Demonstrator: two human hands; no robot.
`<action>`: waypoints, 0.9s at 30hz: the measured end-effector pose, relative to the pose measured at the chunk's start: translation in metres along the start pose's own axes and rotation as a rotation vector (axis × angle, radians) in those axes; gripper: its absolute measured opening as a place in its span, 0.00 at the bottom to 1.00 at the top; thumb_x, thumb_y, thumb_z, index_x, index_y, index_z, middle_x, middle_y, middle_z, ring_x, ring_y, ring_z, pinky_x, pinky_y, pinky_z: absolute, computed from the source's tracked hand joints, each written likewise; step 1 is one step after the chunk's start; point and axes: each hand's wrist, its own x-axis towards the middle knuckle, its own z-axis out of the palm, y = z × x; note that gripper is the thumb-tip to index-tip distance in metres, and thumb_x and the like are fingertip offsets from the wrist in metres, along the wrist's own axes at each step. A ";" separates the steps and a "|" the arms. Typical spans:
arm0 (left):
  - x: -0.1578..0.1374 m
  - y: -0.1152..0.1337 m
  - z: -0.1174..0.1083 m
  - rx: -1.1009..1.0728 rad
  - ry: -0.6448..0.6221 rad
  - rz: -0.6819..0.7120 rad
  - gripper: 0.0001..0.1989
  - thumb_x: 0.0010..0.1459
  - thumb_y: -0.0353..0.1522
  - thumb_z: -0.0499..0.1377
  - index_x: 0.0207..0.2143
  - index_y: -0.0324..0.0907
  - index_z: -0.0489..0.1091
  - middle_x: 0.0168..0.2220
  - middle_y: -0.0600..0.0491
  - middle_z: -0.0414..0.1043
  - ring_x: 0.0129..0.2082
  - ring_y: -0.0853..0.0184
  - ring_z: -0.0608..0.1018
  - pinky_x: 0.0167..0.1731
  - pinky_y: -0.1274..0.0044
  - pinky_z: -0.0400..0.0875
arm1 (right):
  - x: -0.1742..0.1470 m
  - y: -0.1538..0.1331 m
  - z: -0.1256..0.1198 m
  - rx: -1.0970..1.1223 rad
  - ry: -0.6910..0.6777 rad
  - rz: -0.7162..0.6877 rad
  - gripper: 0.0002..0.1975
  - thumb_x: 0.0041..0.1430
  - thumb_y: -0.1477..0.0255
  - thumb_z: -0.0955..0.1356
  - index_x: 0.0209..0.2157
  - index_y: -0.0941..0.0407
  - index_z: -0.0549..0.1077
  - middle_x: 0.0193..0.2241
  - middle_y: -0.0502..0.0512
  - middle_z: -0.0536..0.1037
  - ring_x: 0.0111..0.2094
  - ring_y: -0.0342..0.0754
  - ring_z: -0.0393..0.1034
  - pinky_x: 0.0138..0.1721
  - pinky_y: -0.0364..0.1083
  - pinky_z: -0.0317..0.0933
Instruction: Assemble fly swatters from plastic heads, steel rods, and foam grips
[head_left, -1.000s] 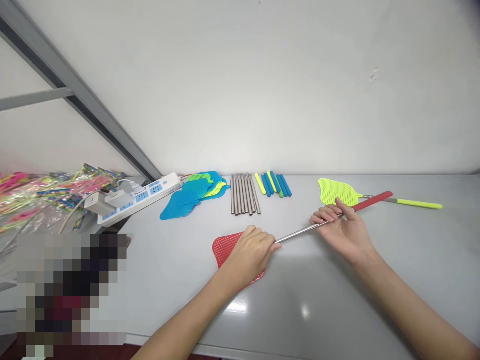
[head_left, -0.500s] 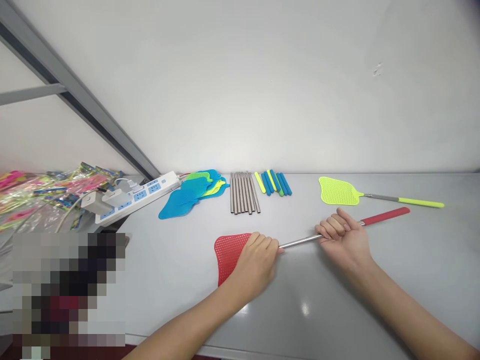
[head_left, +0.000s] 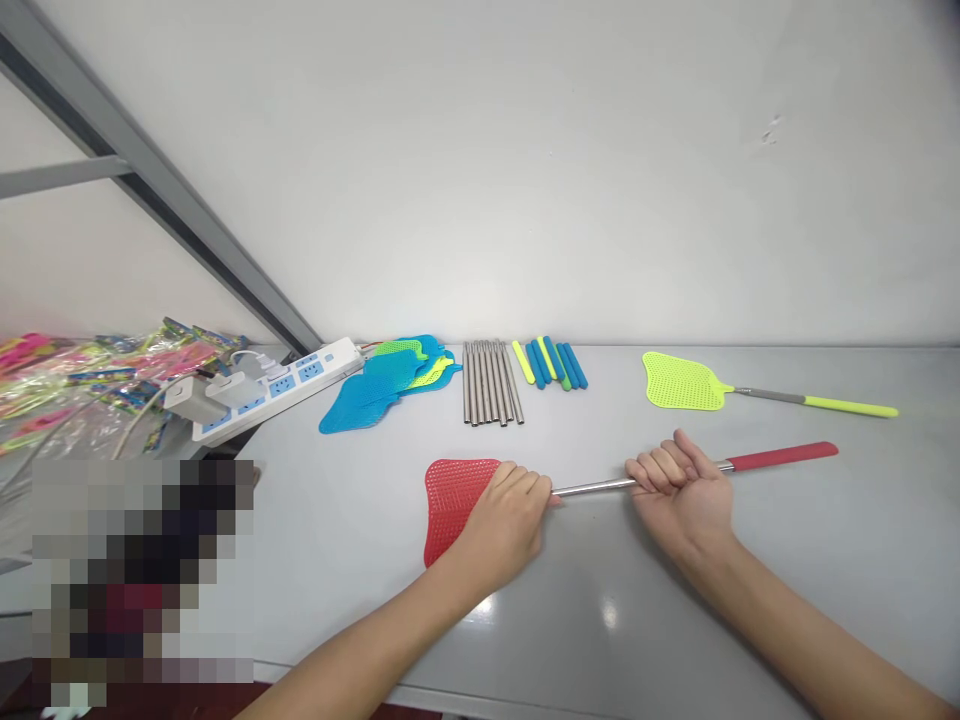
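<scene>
A fly swatter [head_left: 454,500] with a red perforated head, a thin metal rod and a red grip is held above the grey table in both hands. My left hand [head_left: 514,515] is closed round the neck, where head and rod meet, and covers part of the head. Palm up, my right hand [head_left: 684,490] wraps its fingers round the rod just short of the red grip [head_left: 784,457]. Behind them lies a yellow-green fly swatter [head_left: 684,382] with a grey and yellow handle.
Along the back of the table [head_left: 360,560] lie blue and green swatter heads [head_left: 375,390], a row of metal tubes [head_left: 491,385] and several coloured grips [head_left: 551,362]. A power strip [head_left: 281,390] with plugs and bagged items [head_left: 97,385] are at the left.
The swatter has turned a little nearer to level, its red grip end coming lower and slightly rightward. Both hands keep their hold. The whole view has shifted slightly.
</scene>
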 end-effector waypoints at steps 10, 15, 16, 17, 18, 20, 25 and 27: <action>0.000 0.000 -0.002 -0.008 -0.006 0.023 0.09 0.51 0.21 0.43 0.23 0.40 0.56 0.23 0.53 0.59 0.26 0.68 0.59 0.30 0.76 0.57 | -0.007 0.001 0.003 0.014 -0.003 -0.017 0.21 0.51 0.74 0.61 0.15 0.56 0.41 0.11 0.42 0.39 0.13 0.39 0.35 0.14 0.40 0.43; 0.001 0.001 -0.003 -0.012 -0.007 0.013 0.09 0.52 0.21 0.43 0.22 0.40 0.55 0.23 0.54 0.59 0.26 0.69 0.59 0.30 0.76 0.57 | -0.008 0.004 0.005 0.001 0.003 -0.024 0.21 0.50 0.74 0.61 0.15 0.56 0.41 0.12 0.42 0.39 0.13 0.39 0.35 0.14 0.40 0.42; 0.001 0.001 -0.003 -0.014 -0.005 0.013 0.10 0.52 0.21 0.42 0.22 0.40 0.55 0.23 0.54 0.59 0.26 0.69 0.59 0.30 0.76 0.57 | -0.008 0.004 0.005 0.000 0.005 -0.024 0.21 0.50 0.74 0.61 0.15 0.56 0.41 0.12 0.42 0.39 0.13 0.39 0.34 0.14 0.40 0.42; 0.001 0.001 -0.003 -0.017 -0.005 0.013 0.10 0.52 0.21 0.42 0.22 0.40 0.55 0.23 0.54 0.59 0.26 0.69 0.59 0.30 0.76 0.57 | -0.008 0.004 0.005 0.001 0.010 -0.024 0.21 0.50 0.74 0.62 0.15 0.56 0.41 0.12 0.42 0.38 0.14 0.39 0.34 0.14 0.40 0.42; 0.001 0.002 -0.003 -0.019 -0.005 0.013 0.10 0.51 0.21 0.43 0.22 0.40 0.55 0.23 0.54 0.59 0.26 0.69 0.59 0.30 0.76 0.57 | -0.008 0.004 0.005 0.004 0.017 -0.025 0.21 0.50 0.74 0.62 0.15 0.56 0.41 0.12 0.42 0.38 0.14 0.39 0.34 0.14 0.40 0.42; 0.001 0.001 -0.002 -0.019 -0.003 0.009 0.09 0.51 0.21 0.43 0.22 0.40 0.55 0.23 0.54 0.59 0.26 0.69 0.59 0.30 0.76 0.57 | -0.008 0.004 0.006 0.011 0.031 -0.026 0.22 0.50 0.74 0.62 0.15 0.56 0.40 0.12 0.42 0.38 0.14 0.39 0.33 0.14 0.40 0.41; 0.001 0.001 -0.002 -0.011 0.007 0.011 0.09 0.51 0.21 0.44 0.22 0.40 0.55 0.23 0.54 0.59 0.26 0.69 0.59 0.30 0.77 0.57 | -0.008 0.005 0.006 0.018 0.038 -0.021 0.22 0.49 0.74 0.62 0.16 0.56 0.40 0.12 0.42 0.38 0.14 0.39 0.33 0.14 0.40 0.41; 0.001 0.002 -0.002 -0.011 0.005 0.013 0.09 0.51 0.21 0.44 0.22 0.40 0.55 0.23 0.54 0.58 0.26 0.69 0.59 0.30 0.77 0.57 | -0.007 0.006 0.006 0.016 0.040 -0.020 0.21 0.49 0.74 0.62 0.16 0.56 0.40 0.12 0.42 0.38 0.14 0.39 0.33 0.14 0.40 0.40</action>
